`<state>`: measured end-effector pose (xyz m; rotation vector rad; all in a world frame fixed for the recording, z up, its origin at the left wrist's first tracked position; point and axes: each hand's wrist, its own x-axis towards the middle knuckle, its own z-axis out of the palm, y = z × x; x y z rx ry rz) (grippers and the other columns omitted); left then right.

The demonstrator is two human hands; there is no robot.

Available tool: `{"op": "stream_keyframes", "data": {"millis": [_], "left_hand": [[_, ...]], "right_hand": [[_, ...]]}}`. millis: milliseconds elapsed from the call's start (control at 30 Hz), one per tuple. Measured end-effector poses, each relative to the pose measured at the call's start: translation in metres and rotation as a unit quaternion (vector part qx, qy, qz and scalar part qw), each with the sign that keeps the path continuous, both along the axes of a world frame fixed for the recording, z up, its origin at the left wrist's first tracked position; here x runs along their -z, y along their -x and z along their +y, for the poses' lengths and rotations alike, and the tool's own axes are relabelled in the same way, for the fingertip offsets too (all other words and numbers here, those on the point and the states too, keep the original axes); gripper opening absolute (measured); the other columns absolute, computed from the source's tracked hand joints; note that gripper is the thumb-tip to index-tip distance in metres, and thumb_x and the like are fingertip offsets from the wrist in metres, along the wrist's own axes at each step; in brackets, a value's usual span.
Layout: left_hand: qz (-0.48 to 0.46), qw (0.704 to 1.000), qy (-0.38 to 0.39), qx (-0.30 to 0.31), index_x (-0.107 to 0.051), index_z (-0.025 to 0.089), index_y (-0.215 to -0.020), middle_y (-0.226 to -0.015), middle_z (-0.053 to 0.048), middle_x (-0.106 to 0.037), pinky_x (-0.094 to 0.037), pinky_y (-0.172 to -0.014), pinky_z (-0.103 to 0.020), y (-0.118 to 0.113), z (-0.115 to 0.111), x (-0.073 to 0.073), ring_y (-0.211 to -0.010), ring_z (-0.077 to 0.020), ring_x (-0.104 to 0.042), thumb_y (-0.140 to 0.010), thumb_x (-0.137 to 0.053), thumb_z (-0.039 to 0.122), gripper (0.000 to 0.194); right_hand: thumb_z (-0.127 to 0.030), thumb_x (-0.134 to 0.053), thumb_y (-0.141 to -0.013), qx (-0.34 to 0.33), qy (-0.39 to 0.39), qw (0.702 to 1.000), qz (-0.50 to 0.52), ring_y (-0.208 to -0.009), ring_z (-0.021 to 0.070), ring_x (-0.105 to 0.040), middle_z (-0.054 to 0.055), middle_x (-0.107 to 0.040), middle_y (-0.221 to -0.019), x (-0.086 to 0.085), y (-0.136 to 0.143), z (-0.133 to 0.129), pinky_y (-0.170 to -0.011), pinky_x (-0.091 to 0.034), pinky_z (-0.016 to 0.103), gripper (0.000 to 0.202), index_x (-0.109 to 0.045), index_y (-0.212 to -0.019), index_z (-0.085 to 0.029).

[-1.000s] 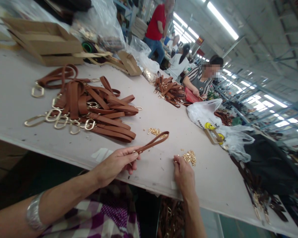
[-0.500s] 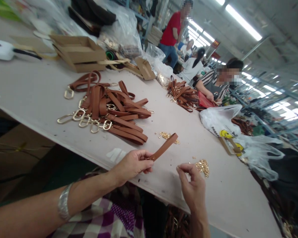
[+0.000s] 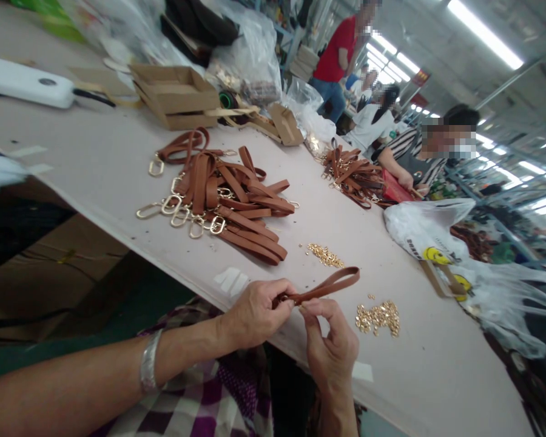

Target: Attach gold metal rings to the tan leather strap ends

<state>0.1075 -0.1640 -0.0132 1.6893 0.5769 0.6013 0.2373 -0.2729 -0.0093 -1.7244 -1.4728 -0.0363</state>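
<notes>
Near the table's front edge my left hand [image 3: 261, 311] is closed on the end of a brown leather strap [image 3: 334, 283], which loops out to the right. My right hand [image 3: 331, 332] is pinched right beside that end, thumb and forefinger together; whatever sits between its fingertips is too small to make out. Just right of it lies a pile of small gold metal pieces [image 3: 382, 318]. A second pile of small gold pieces [image 3: 326, 255] lies beyond the strap. Several finished-looking brown straps with gold clasps [image 3: 236, 203] are heaped to the left.
Cardboard boxes [image 3: 177, 91] and clear plastic bags [image 3: 250, 54] stand along the back. Another strap heap [image 3: 352, 173] lies near a co-worker in a striped top [image 3: 398, 149]. White plastic bags [image 3: 425, 227] sit at the right. A white device [image 3: 27, 82] is far left.
My right hand has moved left from beside the gold pieces to the strap end held in my left hand. The strap has turned and now shows its loop. The camera view has shifted.
</notes>
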Motion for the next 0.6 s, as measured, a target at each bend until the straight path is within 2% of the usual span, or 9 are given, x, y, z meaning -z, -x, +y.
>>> {"op": "stream_keyframes", "data": {"millis": [67, 133, 333, 467, 600], "left_hand": [[-0.004, 0.998, -0.067, -0.017, -0.064, 0.016, -0.08, -0.064, 0.003, -0.057, -0.035, -0.056, -0.022, -0.001, 0.001, 0.002, -0.059, -0.0109, -0.049, -0.081, -0.051, 0.013, 0.014], [-0.001, 0.995, -0.098, -0.021, -0.064, 0.016, -0.081, -0.067, 0.002, -0.059, -0.035, -0.059, -0.022, -0.002, 0.002, 0.004, -0.061, -0.0113, -0.051, -0.08, -0.05, 0.011, 0.015], [0.018, 0.993, -0.112, 0.014, -0.065, 0.016, -0.086, -0.068, 0.001, -0.062, -0.039, -0.06, -0.022, 0.0, 0.003, 0.006, -0.063, -0.0121, -0.055, -0.083, -0.048, 0.009, 0.018], [-0.002, 0.991, -0.13, 0.029, -0.065, 0.016, -0.09, -0.075, -0.001, -0.066, -0.042, -0.064, -0.022, 0.002, 0.003, 0.007, -0.069, -0.0132, -0.06, -0.085, -0.048, 0.009, 0.019], [-0.024, 0.986, -0.164, 0.014, -0.064, 0.015, -0.094, -0.079, -0.003, -0.067, -0.044, -0.067, -0.022, 0.003, 0.002, 0.011, -0.072, -0.0143, -0.061, -0.085, -0.048, 0.008, 0.02]], "right_hand": [[-0.01, -0.055, -0.089, -0.017, -0.006, 1.0, -0.019, -0.086, 0.0151, -0.064, 0.0, -0.068, -0.087, 0.0, 0.002, 0.001, -0.076, -0.049, 0.028, 0.015, -0.06, -0.088, -0.024], [-0.007, -0.054, -0.089, -0.028, -0.013, 0.999, -0.036, -0.087, 0.015, -0.064, 0.001, -0.069, -0.088, 0.001, 0.003, 0.002, -0.077, -0.049, 0.028, 0.018, -0.06, -0.089, -0.023], [-0.001, -0.054, -0.086, -0.045, -0.031, 0.996, -0.066, -0.089, 0.0145, -0.063, 0.001, -0.07, -0.089, 0.004, 0.002, 0.003, -0.079, -0.051, 0.028, 0.022, -0.06, -0.092, -0.022], [-0.003, -0.055, -0.086, -0.016, -0.037, 0.997, -0.062, -0.087, 0.0136, -0.064, 0.001, -0.069, -0.088, 0.005, 0.005, 0.002, -0.078, -0.051, 0.027, 0.019, -0.06, -0.09, -0.021], [-0.015, -0.06, -0.087, 0.057, -0.032, 0.998, 0.0, -0.082, 0.0141, -0.066, 0.001, -0.068, -0.085, 0.012, 0.014, 0.003, -0.075, -0.052, 0.026, 0.007, -0.06, -0.086, -0.022]]}}
